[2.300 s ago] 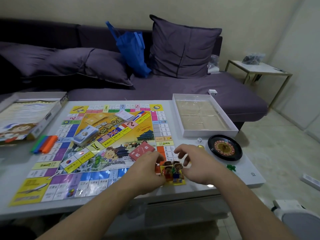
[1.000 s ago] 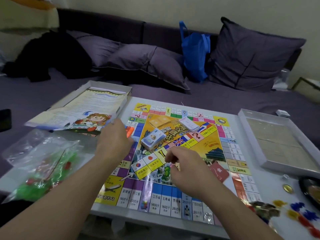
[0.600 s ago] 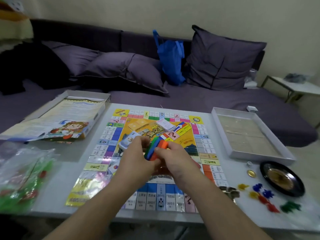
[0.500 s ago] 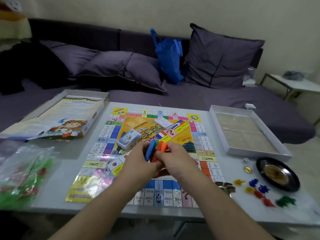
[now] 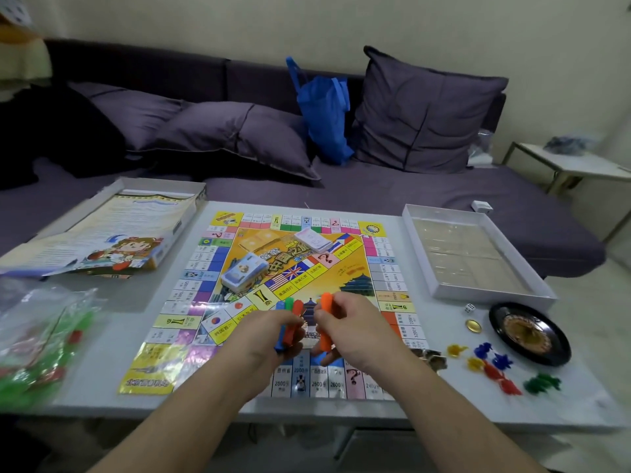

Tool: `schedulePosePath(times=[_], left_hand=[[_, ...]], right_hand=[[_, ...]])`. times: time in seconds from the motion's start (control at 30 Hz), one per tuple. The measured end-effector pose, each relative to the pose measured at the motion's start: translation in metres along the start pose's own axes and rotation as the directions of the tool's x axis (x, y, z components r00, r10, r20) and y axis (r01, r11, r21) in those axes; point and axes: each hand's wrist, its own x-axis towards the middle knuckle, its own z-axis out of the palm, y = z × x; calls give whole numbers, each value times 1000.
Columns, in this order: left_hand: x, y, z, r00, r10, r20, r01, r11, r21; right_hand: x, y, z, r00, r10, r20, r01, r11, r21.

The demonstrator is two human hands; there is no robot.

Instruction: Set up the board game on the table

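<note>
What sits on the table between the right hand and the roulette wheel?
In the head view, between the right hand and the roulette wheel lie the board's right edge, a gold coin, a white die and scattered coloured tokens.

The plastic bag (image 5: 41,339) of green and red pieces is blurred and cut off at the left edge; the board (image 5: 300,302) print is too small to read.

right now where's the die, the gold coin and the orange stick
die (image 5: 470,308), head view, on its top face with the pips
gold coin (image 5: 473,326), head view, on the middle of its face
orange stick (image 5: 326,303), head view, on its upper end above the right hand's fingers
</note>
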Motion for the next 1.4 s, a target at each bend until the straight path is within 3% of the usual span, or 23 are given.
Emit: schedulePosePath(times=[0.07, 0.17, 0.27, 1.13, 1.27, 1.4], left_hand=[[3, -1, -4, 999, 9, -31, -6, 995, 104], [9, -6, -8, 991, 94, -96, -47, 913, 406], [11, -10, -10, 986, 145, -86, -86, 870, 486], [25, -14, -10, 982, 185, -36, -152, 888, 434], [27, -4, -17, 984, 171, -45, -145, 926, 347], [24, 9, -22, 983, 167, -73, -149, 967, 204]], right_hand=[[2, 8, 1, 1000, -3, -20, 1, 995, -98], [5, 25, 8, 999, 47, -4, -46, 961, -272], [12, 38, 17, 996, 84, 9, -75, 930, -360], [21, 43, 18, 1000, 12, -24, -20, 916, -401], [13, 35, 15, 997, -78, -20, 59, 872, -486], [-4, 24, 19, 989, -109, 101, 146, 834, -531]])
